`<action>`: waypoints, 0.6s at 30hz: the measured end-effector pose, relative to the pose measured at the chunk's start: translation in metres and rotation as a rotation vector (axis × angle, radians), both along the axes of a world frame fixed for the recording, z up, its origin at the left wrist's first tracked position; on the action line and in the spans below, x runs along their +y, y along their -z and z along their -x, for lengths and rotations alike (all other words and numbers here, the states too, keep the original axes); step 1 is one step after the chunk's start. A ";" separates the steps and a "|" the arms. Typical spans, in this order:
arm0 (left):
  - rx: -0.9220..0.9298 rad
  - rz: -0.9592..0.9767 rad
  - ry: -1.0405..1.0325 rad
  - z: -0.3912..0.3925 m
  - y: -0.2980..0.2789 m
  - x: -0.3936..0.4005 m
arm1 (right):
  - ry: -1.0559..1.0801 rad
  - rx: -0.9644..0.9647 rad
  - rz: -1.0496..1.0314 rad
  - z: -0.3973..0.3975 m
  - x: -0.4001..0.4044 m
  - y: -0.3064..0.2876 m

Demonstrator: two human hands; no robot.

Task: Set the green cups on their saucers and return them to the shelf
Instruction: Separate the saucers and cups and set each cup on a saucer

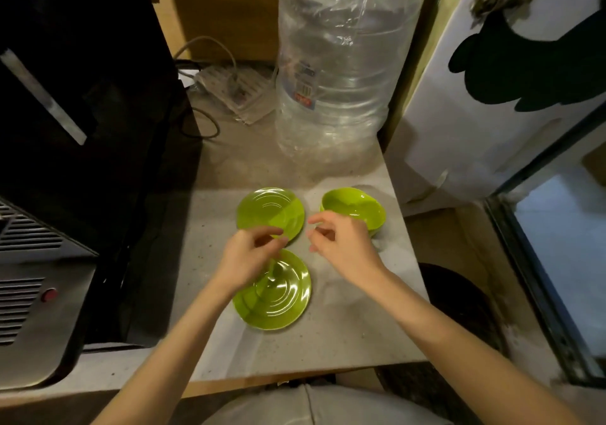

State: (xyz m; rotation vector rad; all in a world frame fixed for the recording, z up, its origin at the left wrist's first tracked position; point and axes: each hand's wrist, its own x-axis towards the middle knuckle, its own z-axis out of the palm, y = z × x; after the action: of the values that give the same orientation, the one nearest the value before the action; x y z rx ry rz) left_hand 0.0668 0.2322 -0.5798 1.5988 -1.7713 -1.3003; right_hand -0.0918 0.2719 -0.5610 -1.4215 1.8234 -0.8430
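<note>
Two green saucers lie on the grey counter (328, 336): the far saucer (270, 209) and the near saucer (278, 296). One green cup (352, 208) stands upright to the right of the far saucer, directly on the counter. My left hand (247, 259) hovers between the two saucers, over the near one's far rim, fingers loosely curled and holding nothing. My right hand (341, 244) hangs just in front of the cup with its fingers apart, covering part of the cup's near side. I see no second cup.
A big clear plastic water bottle (341, 73) stands behind the saucers. A black appliance (82, 96) fills the left side, with a power strip and cables (236, 88) at the back. A white fridge (492, 96) borders the right; the counter drops off at its right edge.
</note>
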 end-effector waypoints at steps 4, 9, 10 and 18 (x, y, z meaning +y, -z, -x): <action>0.302 -0.221 0.028 0.034 -0.007 -0.010 | 0.198 -0.200 0.101 0.035 -0.003 -0.014; 0.322 -0.305 0.062 0.067 -0.009 -0.022 | 0.446 -0.161 0.002 0.086 -0.006 -0.006; 0.306 -0.315 0.061 0.072 -0.008 -0.024 | 0.468 -0.173 -0.066 0.090 -0.006 -0.002; 0.300 -0.381 0.057 0.083 -0.008 -0.029 | 0.435 -0.453 -0.290 0.087 -0.003 0.016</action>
State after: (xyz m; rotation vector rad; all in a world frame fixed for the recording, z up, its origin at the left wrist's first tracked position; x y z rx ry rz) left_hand -0.0159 0.2036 -0.5720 1.4442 -1.4578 -1.8828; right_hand -0.1786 0.2689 -0.5775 -0.5962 1.8199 -0.9680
